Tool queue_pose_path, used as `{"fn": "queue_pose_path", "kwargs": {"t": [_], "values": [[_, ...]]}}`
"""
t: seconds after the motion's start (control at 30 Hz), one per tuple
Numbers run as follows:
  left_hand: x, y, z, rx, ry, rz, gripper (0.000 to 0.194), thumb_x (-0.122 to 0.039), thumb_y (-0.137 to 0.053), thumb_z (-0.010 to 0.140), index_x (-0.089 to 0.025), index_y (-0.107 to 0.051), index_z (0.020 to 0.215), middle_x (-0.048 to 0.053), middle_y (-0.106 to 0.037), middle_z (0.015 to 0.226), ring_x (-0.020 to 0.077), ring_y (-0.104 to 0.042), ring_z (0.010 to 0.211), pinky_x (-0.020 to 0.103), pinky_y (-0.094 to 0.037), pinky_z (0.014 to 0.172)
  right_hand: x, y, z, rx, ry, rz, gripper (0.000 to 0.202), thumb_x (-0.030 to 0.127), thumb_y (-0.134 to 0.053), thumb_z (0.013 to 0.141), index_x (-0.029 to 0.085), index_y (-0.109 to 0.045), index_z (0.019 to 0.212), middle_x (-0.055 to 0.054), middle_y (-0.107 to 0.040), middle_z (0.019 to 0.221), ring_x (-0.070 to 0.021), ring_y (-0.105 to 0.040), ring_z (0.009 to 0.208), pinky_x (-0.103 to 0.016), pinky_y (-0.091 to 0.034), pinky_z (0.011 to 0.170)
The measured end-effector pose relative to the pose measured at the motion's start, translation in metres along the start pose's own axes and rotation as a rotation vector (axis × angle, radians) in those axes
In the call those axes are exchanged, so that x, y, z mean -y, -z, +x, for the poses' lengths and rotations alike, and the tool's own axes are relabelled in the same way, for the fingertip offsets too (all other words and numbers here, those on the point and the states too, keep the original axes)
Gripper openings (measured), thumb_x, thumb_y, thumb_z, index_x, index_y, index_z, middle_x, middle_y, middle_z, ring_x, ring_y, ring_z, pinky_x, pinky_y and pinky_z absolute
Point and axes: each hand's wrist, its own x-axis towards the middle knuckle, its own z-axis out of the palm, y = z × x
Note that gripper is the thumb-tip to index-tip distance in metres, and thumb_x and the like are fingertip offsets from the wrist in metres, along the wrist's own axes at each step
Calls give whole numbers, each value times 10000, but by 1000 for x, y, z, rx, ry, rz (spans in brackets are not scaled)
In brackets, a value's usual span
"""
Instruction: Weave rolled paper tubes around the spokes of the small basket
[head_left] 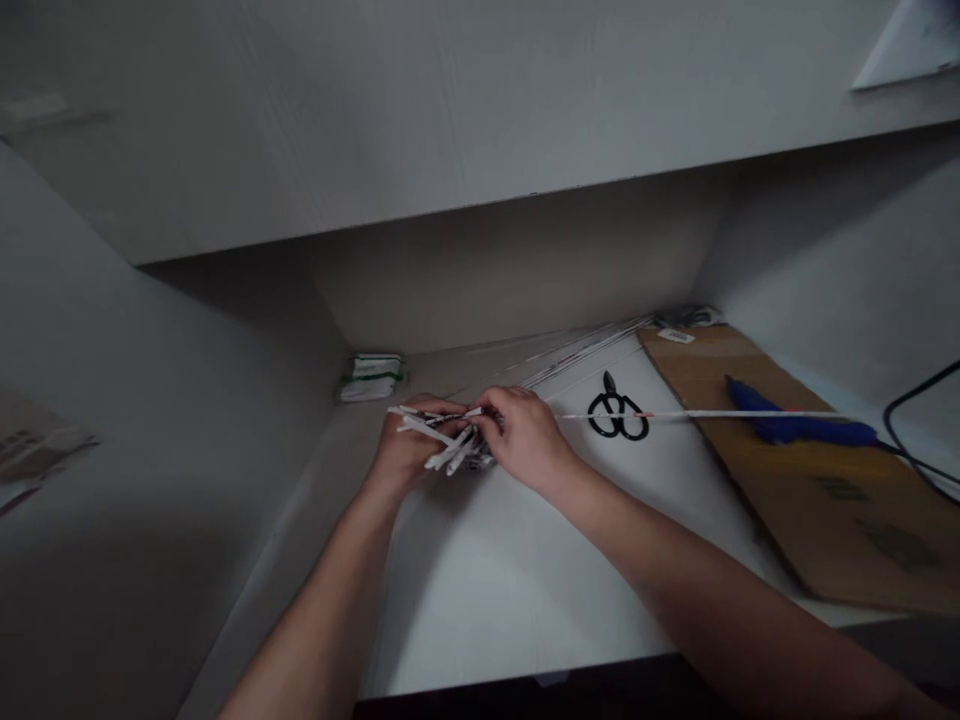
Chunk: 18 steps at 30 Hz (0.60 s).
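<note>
Over the white tabletop, both hands meet at a bundle of thin rolled-paper sticks (448,457), whose pale ends fan out toward me. My left hand (409,440) is closed around the bundle's left side; some of its fingers are hidden behind the sticks. With thumb and fingers pinched together, my right hand (521,430) grips a paper stick at the top of the bundle. One long paper stick (720,414) stretches out rightward from behind my right hand, passing above the scissors (618,408) and the glue gun. How the sticks are joined is hidden by the fingers.
A blue glue gun (802,428) with a black cord lies on a brown cardboard sheet (795,520) at the right. More long thin sticks (585,350) lie toward the back. A white-and-green packet (373,378) sits at the back left. A white panel (450,120) overhangs the table.
</note>
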Motion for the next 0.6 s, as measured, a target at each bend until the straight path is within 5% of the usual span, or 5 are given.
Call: {"fn": "queue_pose_path", "kwargs": {"t": [0.4,0.53,0.6], "values": [[22,5,3,52,-33,28,170,-346,-685,787,-195,-739,845,64,-712,856,210,-658,793,338,-524,730,5,6,0,-76,89,16,52,231,-602,868,207,-649,862,-19,-704,852,-199,-586,868,-338,-361,815],[15,9,4,23,-45,101,159,-352,-687,773,-211,-743,819,50,-720,847,205,-661,794,339,-535,744,13,24,-12,-100,94,-44,205,282,-618,864,214,-645,1055,-40,-699,989,-230,-551,995,-368,-370,855],[13,10,4,-35,-2,68,201,-372,-736,699,-192,-738,787,51,-718,797,200,-652,709,309,-532,614,5,41,-28,-74,113,-79,215,301,-601,876,213,-641,1068,-45,-695,1013,-229,-548,1010,-371,-386,873]]}}
